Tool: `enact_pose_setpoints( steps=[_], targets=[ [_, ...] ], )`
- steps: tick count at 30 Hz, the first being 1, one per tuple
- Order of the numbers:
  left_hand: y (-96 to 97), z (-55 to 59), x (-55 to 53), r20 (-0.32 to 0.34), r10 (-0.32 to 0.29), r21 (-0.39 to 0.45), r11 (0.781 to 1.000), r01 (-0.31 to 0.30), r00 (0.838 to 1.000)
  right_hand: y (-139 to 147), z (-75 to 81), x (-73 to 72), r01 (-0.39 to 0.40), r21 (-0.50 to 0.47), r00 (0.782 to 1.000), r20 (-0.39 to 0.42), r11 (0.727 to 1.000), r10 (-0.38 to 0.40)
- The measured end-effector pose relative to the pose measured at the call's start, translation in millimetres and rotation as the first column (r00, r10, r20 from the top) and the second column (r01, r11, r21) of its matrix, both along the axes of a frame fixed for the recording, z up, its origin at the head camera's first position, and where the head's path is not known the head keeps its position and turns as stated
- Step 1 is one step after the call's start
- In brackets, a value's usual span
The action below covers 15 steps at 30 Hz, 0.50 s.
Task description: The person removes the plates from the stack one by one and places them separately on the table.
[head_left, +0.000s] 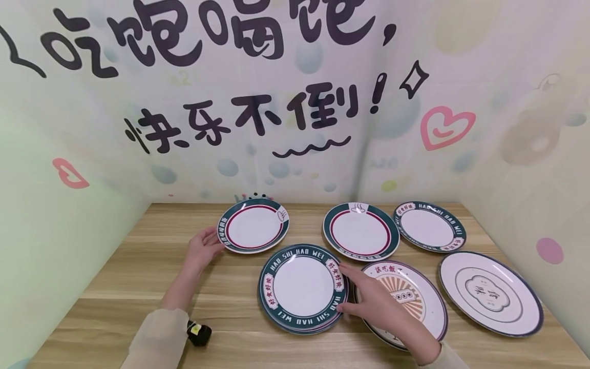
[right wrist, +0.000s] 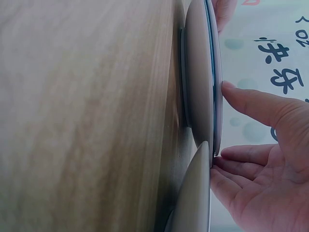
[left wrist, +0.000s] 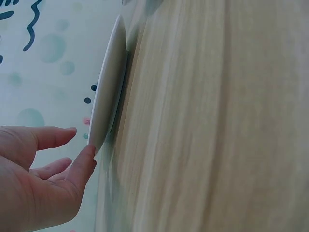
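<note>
At the back left of the table, a green-rimmed plate (head_left: 252, 225) with a red inner ring has my left hand (head_left: 203, 249) at its left edge. In the left wrist view the fingertips touch the rim of that plate (left wrist: 107, 87), while the thumb stands apart from it. At the middle front lies a stack of green-rimmed plates (head_left: 302, 288) with white lettering; the right wrist view shows two stacked rims (right wrist: 212, 72). My right hand (head_left: 375, 300) touches the stack's right edge with thumb and fingertips, fingers fairly straight, and reaches over the sunburst plate (head_left: 430, 302).
Another red-ringed green plate (head_left: 361, 231) sits at the back middle, beside a lettered green plate (head_left: 430, 226). A white dark-rimmed plate (head_left: 490, 293) lies at the far right. A small black object (head_left: 199, 333) shows by the left sleeve. A printed cloth wall (head_left: 295, 174) stands behind the table.
</note>
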<state>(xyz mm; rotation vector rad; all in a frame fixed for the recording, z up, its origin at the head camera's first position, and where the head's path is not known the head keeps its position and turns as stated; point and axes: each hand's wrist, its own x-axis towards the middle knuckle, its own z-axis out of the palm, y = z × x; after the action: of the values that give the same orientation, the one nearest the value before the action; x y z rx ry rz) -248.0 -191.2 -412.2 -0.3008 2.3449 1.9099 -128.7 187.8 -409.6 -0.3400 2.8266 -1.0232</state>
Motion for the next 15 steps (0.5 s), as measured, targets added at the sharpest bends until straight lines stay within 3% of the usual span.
enact_pose_setpoints(
  steps=[7,15],
  targets=[
    [1.0,-0.9,7.2,-0.038,-0.038,-0.123,0.992,0.033,0.999,0.6,-0.7,-0.2,-0.005,0.0,1.0,0.0,1.0,0.005],
    [3.0,0.1,15.3,-0.049,-0.071,-0.166,0.984,0.062,0.996,1.3,-0.9,-0.5,-0.011,0.008,1.0,-0.012,1.0,0.011]
  ],
)
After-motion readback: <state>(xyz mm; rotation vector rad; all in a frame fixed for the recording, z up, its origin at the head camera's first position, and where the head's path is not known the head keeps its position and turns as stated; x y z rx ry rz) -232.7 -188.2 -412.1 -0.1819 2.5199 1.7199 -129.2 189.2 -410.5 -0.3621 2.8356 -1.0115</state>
